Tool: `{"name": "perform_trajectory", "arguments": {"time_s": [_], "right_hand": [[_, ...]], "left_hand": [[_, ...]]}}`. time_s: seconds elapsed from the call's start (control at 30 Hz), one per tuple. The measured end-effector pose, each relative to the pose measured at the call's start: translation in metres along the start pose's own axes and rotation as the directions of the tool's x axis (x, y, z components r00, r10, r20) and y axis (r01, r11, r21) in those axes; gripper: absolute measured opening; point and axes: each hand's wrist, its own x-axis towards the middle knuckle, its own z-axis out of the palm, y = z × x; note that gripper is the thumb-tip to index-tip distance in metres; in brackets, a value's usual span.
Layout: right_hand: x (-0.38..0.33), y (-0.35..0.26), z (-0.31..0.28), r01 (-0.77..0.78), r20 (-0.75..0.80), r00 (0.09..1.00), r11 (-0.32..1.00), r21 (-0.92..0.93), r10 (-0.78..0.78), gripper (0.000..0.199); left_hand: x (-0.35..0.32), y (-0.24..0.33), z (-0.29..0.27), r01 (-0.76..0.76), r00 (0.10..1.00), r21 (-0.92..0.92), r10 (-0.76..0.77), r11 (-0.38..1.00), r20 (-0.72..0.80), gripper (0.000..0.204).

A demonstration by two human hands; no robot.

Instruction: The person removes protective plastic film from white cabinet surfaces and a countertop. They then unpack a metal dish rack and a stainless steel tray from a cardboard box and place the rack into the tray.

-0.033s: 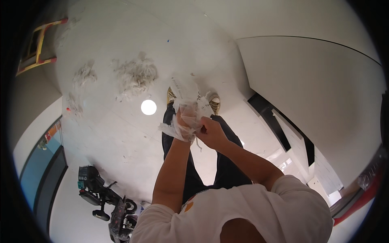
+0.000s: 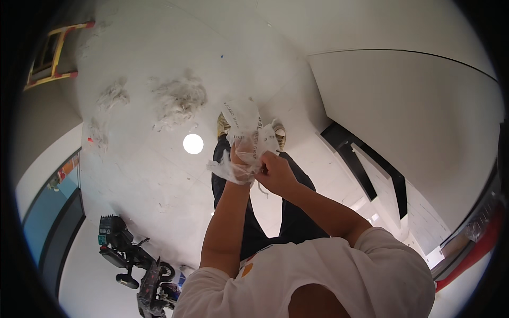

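A translucent white plastic bag (image 2: 242,115) with dark print is bunched over my left hand (image 2: 243,151), which shows faintly through the crumpled film. The folds hide its fingers, so I cannot tell whether they are closed. Beside the wrist, my right hand (image 2: 275,173) is closed, pinching the bag's gathered edge between thumb and fingers. A thin strip of film hangs below that pinch. Both hands are in front of my legs, and the bag's printed end extends away over the space between my shoes (image 2: 279,132).
Heaps of pale shredded material (image 2: 180,99) lie on the floor ahead to the left. A yellow-and-red frame (image 2: 57,50) is at the far left, a dark two-wheeler (image 2: 127,249) at the lower left. A large white panel (image 2: 408,106) with black-edged openings rises at the right.
The view has shifted slightly, so the two-wheeler and floor heaps appear a little displaced. My hands stay on the bag in nearly the same pose.
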Motion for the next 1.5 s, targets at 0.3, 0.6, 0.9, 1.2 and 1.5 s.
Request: {"name": "perform_trajectory", "arguments": {"time_s": [0.3, 0.6, 0.9, 1.2, 1.5], "right_hand": [[-0.003, -0.029, -0.082, -0.125, -0.254, 0.960, 0.992, 0.002, 0.121, 0.029], [-0.047, -0.150, -0.010, 0.051, -0.075, 0.995, 0.988, -0.149, -0.063, 0.062], [-0.095, -0.187, 0.015, 0.069, -0.542, 0.838, 0.998, -0.011, -0.064, 0.036], [-0.168, -0.159, -0.005, 0.005, -0.554, 0.807, 0.936, 0.351, 0.204, 0.029], [-0.126, -0.239, 0.017, -0.003, -0.641, 0.744, 0.958, -0.287, -0.189, 0.040]], "left_hand": [[-0.050, 0.059, 0.065, 0.302, 0.953, 0.093, -0.301, 0.949, -0.025, 0.032], [-0.077, 0.107, 0.066, 0.167, 0.985, 0.775, -0.146, 0.609, -0.097, 0.031], [-0.161, 0.150, 0.101, 0.213, 0.915, 0.620, -0.377, 0.755, 0.145, 0.024], [-0.223, 0.289, 0.141, 0.237, 0.631, 0.751, -0.686, 0.617, 0.364, 0.036], [-0.233, 0.263, 0.148, -0.664, 0.714, 0.747, -0.301, -0.008, 0.632, 0.085]]}}
